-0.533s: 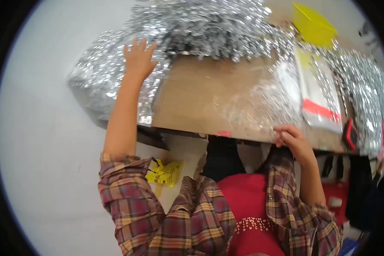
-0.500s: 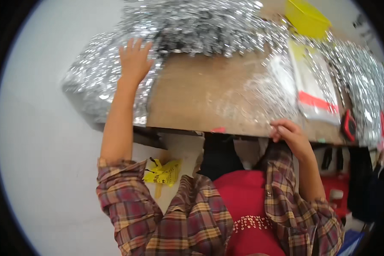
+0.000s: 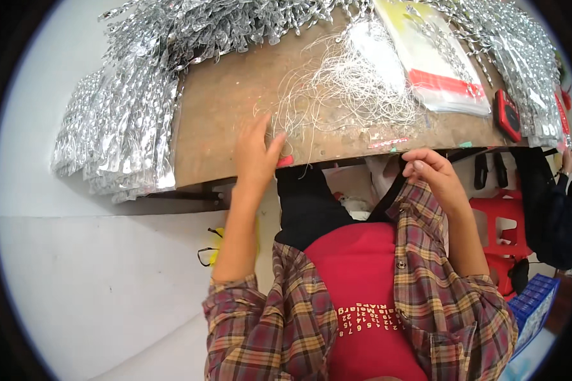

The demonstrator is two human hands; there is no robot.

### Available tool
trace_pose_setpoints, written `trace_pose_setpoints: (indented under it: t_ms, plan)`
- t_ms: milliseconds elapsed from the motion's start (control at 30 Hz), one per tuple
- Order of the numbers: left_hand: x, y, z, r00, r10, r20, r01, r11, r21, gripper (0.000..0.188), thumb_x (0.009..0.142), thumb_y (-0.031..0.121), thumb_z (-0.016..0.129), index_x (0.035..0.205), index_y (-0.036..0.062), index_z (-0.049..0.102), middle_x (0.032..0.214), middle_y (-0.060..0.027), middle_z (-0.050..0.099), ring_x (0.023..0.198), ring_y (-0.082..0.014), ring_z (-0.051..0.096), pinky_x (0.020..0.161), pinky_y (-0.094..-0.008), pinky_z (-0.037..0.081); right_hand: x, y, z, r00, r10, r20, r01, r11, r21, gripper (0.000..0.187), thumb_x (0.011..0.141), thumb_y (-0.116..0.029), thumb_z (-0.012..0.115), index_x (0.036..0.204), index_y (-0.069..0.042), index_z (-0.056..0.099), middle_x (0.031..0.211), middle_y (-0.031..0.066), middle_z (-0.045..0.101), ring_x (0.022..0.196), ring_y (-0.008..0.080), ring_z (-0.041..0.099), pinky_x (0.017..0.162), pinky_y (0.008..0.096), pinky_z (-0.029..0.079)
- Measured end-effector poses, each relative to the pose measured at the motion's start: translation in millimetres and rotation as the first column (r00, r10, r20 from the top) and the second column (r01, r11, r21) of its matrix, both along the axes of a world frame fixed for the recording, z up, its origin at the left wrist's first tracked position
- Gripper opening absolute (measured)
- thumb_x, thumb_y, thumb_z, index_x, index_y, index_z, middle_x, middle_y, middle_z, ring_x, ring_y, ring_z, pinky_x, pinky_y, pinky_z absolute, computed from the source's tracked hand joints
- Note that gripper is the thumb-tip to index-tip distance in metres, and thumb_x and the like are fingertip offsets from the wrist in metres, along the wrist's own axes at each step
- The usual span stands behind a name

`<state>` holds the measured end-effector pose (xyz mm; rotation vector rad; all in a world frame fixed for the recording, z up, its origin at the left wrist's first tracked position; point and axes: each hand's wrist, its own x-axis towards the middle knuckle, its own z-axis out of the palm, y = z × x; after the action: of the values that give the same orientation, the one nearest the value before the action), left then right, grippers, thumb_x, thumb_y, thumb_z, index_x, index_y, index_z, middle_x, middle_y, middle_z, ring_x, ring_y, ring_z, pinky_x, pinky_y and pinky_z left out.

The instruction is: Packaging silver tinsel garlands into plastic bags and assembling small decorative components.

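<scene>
My left hand hovers over the front part of the brown tabletop, fingers stretched and thumb apart, holding nothing. Right of its fingertips lies a loose tangle of fine white strings. Just off the table's front edge is my right hand, its fingers curled in and the thumb against them; whatever it may pinch is too small to make out. Silver twisted foil strands lie packed in clear wrapping at the table's left end. A larger heap of such foil strands covers the back.
Clear plastic bags with a red band lie right of the strings. A red and black device rests near the front edge, beside more foil strands. Below are a red stool and a blue box. Another person's hand shows at far right.
My left hand has come off the foil strands at the left and moved right and toward me, near the strings. My right hand stays curled by the table edge. The view has shifted.
</scene>
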<state>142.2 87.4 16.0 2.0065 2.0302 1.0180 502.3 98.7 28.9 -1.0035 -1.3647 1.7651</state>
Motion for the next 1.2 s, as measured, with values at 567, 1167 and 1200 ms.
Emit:
trace_pose_setpoints:
  t_ms: [567,1167,1200]
  plan:
    - [-37,-40,-23,0.960,0.246,0.137,-0.275,0.921,0.275,0.031,0.085,0.008,0.057,0.115,0.0006,0.058,0.116,-0.0168,0.058,0.118,-0.0347,0.049,0.096,-0.0408,0.039,-183,97,-30,0.630,-0.171,0.757,-0.766,0.020,0.642,0.059,0.085,-0.052,0.050,0.135,-0.021,0.043,0.144,0.0132,0.034,0.132,0.0350,0.030,0.108,0.0511,0.022]
    - [-31,-35,-24,0.920,0.367,-0.137,-0.306,0.891,0.336,0.031,0.086,0.005,0.054,0.116,0.0001,0.056,0.118,-0.0145,0.057,0.120,-0.0399,0.044,0.099,-0.0449,0.036,-209,141,-41,0.628,-0.225,0.745,-0.733,0.151,0.663,0.049,0.092,-0.048,0.040,0.136,-0.025,0.042,0.143,0.0100,0.035,0.134,0.0288,0.029,0.106,0.0586,0.018]
    - [-31,-33,-26,0.929,0.351,-0.120,-0.294,0.893,0.340,0.031,0.086,0.005,0.054,0.116,0.0001,0.056,0.118,-0.0145,0.057,0.120,-0.0399,0.044,0.099,-0.0449,0.036,-190,160,-39,0.590,-0.319,0.742,-0.713,0.225,0.664,0.048,0.092,-0.047,0.040,0.136,-0.027,0.042,0.143,0.0094,0.035,0.134,0.0291,0.030,0.106,0.0595,0.018]
